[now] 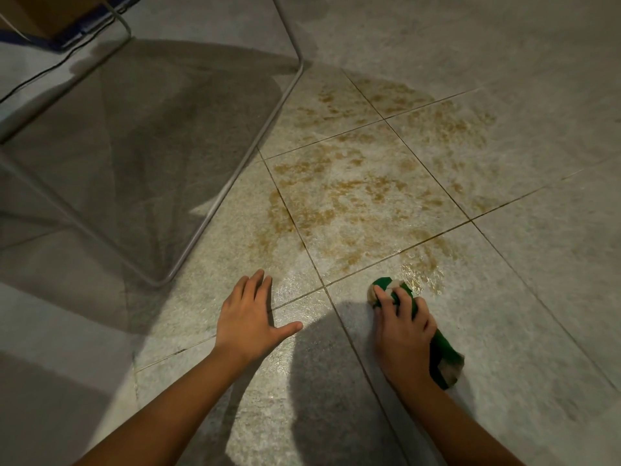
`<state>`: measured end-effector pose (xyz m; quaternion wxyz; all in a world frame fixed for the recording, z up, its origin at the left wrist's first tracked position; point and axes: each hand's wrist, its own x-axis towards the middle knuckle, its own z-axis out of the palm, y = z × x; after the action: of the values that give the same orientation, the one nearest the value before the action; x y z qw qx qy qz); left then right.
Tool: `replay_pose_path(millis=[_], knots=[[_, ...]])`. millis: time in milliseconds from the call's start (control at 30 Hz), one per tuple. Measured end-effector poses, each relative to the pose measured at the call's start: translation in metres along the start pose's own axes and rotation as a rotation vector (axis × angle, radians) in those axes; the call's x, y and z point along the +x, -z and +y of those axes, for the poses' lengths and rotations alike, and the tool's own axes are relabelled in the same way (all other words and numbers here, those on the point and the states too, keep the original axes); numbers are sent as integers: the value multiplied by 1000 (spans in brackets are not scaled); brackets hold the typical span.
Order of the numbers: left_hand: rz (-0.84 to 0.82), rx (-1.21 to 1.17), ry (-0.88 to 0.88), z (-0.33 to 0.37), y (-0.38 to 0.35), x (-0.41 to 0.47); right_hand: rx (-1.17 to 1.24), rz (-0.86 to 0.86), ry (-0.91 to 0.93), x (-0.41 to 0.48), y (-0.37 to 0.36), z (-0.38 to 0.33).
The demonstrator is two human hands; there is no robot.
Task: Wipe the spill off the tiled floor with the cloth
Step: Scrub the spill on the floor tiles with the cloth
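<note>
1. On the near right part of the tiled floor [537, 297]: right hand [400, 327], fingers curled round a bunched green cloth [445, 356] and pressing it to the tile. The cloth's front end touches the near edge of the spill.
2. On the near middle of the floor, across a tile joint: left hand [248, 317], flat, fingers straight and thumb spread, holding nothing. It appears to serve as a brace.
3. Spill [353, 196]: brownish, patchy film across several tiles, from just beyond the cloth toward the far side of the floor. A wet sheen lies just ahead of the cloth.
4. Progress, as judged: wiping is at the near right edge only. Nearly all the stain is left, including the brown lines along the tile joints. The tiles nearest the person show no brown.
5. Left of the spill: bent metal tube frame [235, 169] standing on the floor, its near corner close to the left hand.
6. Far left corner: cardboard box [33, 15] and a dark cable [50, 72].
7. Brands, labels, writing: none legible on the cloth, box or frame.
</note>
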<state>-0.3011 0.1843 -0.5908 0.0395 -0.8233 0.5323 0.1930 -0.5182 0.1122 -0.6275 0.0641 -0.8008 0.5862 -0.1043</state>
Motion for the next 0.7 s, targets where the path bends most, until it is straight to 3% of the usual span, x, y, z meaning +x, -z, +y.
replay_pose_path(millis=[133,267,400,700], knots=[[-15,13,5,0,0,-2,30,-174,-4,23,2,12],[-31,9,2,1,0,-1,-6,-38,29,25,4,26],[-15,20,-6,1,0,-1,1,46,-51,13,7,27],[-23,9,-10,0,-2,0,30,64,-32,-2,13,29]])
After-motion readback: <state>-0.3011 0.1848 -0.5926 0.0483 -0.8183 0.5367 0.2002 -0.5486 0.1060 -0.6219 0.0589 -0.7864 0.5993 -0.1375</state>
